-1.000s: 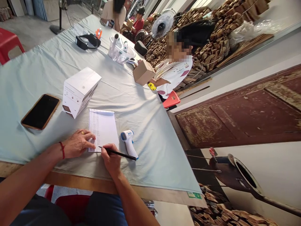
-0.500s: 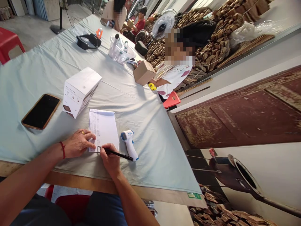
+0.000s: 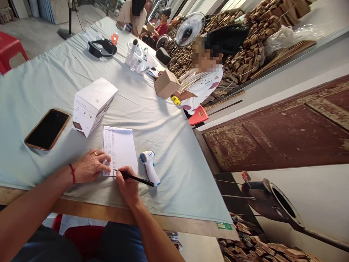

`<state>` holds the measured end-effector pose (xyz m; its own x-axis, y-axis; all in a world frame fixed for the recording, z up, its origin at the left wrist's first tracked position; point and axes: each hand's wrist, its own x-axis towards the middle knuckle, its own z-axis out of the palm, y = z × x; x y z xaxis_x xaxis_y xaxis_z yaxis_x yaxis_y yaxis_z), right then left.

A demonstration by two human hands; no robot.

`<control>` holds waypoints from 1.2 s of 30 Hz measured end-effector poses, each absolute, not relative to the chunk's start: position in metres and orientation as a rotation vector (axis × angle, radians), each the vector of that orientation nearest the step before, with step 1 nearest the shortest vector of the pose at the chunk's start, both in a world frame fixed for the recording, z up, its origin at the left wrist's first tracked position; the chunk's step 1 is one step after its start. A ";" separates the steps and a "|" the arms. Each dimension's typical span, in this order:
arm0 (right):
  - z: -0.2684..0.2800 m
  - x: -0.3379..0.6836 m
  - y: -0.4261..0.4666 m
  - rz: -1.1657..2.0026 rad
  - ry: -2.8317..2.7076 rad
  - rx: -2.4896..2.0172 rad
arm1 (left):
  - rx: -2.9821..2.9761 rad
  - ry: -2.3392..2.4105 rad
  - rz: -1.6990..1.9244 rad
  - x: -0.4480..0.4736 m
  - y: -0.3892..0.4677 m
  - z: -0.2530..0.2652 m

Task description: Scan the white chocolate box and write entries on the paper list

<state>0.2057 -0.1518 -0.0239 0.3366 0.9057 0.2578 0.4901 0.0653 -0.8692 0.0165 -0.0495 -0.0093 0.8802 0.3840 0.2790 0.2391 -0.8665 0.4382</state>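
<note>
A white notepad (image 3: pixel 122 149) lies on the cloth-covered table, with rows of small handwriting down its left side. My right hand (image 3: pixel 128 185) is closed around a black pen (image 3: pixel 140 179), its tip touching the lower part of the page. Flat on the pad's left edge rests my left hand (image 3: pixel 91 166), fingers stretched out and holding nothing. Just right of the pad lies a white and blue infrared thermometer (image 3: pixel 149 167). Beyond my left hand are a white box (image 3: pixel 92 105) and a smartphone (image 3: pixel 47 129) with a dark screen.
Farther back stand a white basket with bottles (image 3: pixel 139 60), a black headset (image 3: pixel 102 48) and an orange tape roll (image 3: pixel 114 38). A person (image 3: pixel 201 83) sits at the right edge beside a cardboard box (image 3: pixel 166 84) and a yellow object (image 3: pixel 176 100). Others sit beyond.
Hardly anything differs. The person at the right edge has shifted their head slightly; both my hands and the pen keep their places.
</note>
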 end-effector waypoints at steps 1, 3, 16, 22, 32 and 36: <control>-0.024 0.206 -0.152 0.506 -1.302 -1.578 | 2.651 0.459 0.506 0.016 -0.050 -0.009; -0.025 0.206 -0.152 0.497 -1.301 -1.578 | 2.647 0.459 0.501 0.016 -0.050 -0.009; -0.025 0.207 -0.151 0.501 -1.291 -1.575 | 2.648 0.464 0.495 0.016 -0.050 -0.007; -0.026 0.206 -0.152 0.483 -1.293 -1.572 | 2.636 0.470 0.458 0.017 -0.050 -0.007; -0.027 0.207 -0.151 0.444 -1.288 -1.582 | 2.644 0.461 0.464 0.016 -0.050 -0.007; -0.026 0.207 -0.151 0.462 -1.290 -1.584 | 2.650 0.463 0.468 0.017 -0.050 -0.007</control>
